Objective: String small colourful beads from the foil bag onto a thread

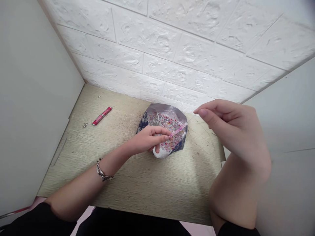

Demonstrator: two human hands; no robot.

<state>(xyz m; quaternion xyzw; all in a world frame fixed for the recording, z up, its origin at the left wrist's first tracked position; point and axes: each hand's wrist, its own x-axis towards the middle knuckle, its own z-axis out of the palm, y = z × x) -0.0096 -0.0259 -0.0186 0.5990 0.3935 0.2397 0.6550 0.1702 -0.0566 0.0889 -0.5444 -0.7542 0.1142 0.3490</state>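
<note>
Pink and white beads [179, 129] sit in a short row on a thin clear thread. My left hand [155, 139] pinches the lower end of this bead strand between thumb and fingertips. Higher and to the right, my right hand [221, 121] is closed in a pinch on the thread, which runs faintly from the beads toward its fingertips. Beneath my left hand lies an opened bag [167, 108], grey inside and blue patterned outside, holding many loose pink, red, white and clear beads [161, 123].
On the left of the wooden table [147, 183] lie a red tube-like item [101, 116] and small silvery pieces [85, 125]. Loose thread [205, 144] curls at the right. A white brick-patterned wall [157, 72] stands behind, with grey panels at both sides.
</note>
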